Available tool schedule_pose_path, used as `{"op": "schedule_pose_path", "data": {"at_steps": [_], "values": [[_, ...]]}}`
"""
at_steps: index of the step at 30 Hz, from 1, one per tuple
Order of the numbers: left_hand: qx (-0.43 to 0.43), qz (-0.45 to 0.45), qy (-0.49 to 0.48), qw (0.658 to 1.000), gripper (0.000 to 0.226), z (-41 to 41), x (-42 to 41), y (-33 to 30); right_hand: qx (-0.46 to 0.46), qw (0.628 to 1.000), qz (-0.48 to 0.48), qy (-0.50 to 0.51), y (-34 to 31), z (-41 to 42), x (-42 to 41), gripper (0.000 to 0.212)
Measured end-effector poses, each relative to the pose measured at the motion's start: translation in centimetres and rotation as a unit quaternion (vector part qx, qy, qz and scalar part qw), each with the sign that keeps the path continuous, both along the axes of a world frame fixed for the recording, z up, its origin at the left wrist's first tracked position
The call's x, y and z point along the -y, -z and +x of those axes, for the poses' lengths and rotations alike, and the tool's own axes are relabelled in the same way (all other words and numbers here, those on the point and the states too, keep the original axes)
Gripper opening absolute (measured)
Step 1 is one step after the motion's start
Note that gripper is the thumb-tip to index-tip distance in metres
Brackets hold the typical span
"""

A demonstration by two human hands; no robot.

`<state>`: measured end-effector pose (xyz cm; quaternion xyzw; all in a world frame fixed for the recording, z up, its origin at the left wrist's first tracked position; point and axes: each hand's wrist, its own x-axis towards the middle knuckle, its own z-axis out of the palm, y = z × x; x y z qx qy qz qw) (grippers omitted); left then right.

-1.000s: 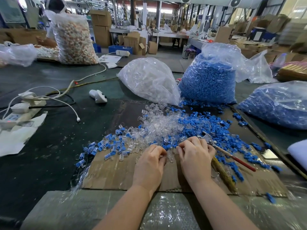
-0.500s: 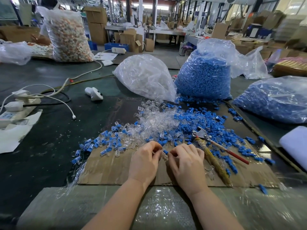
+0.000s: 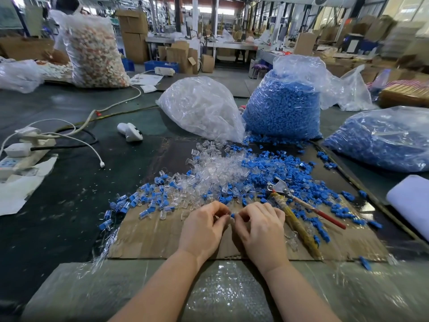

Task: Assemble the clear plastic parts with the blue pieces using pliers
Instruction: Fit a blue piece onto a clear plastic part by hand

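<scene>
head view, looking down at a desk (image 3: 58, 205) with a flat cardboard sheet (image 3: 162, 240) on it. both of the person's hands meet at the near edge of the sheet. the left hand (image 3: 204, 231) has its fingers curled inward, fingertips pinched together on something small; it looks like a clear part, but it is too small to be sure. the right hand (image 3: 260, 228) is curled the same way, and a small blue piece (image 3: 232, 215) shows in the narrow gap between the two hands, seemingly pinched at the right fingertips. the hands are nearly touching, fingertip to fingertip.

just beyond the hands lies a loose heap of clear plastic parts (image 3: 209, 173), mixed on its right with scattered blue pieces (image 3: 274, 168).

the pliers (image 3: 292, 205) lie on the cardboard just beside the right hand, on its outer side, untouched. their long axis runs from the metal head, farther from the person, down toward the near right, with the handles splayed. the right hand is plainly nearer to them, so it would likely be the one to pick them up once the two parts are fitted together.

behind the heap stand a bag of clear parts (image 3: 202, 108) and a bag of blue pieces (image 3: 283, 108).
</scene>
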<state>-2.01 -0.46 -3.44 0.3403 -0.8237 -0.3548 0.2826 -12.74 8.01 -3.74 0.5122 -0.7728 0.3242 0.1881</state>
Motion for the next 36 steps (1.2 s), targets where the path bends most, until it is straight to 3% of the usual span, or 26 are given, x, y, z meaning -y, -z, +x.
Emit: {"op": "schedule_pose_path", "data": {"at_steps": [6,16,18,36], "values": [[-0.016,0.028,0.0,0.999,0.011,0.06,0.13,0.12,-0.02,1.0,0.007,-0.003,0.03,0.17,0.07,0.028],[-0.068,0.074,0.006,0.995,0.024,0.1,0.36,0.0,0.006,0.998,-0.006,-0.059,-0.27,0.31,-0.24,0.011],[-0.075,0.077,0.012,0.994,0.021,0.14,0.35,-0.09,0.007,0.998,0.011,-0.068,-0.21,0.26,-0.35,0.021],[-0.049,0.061,0.017,0.997,0.021,0.15,0.37,-0.35,0.013,0.997,0.0,-0.077,-0.54,0.32,-0.29,0.017]]}}
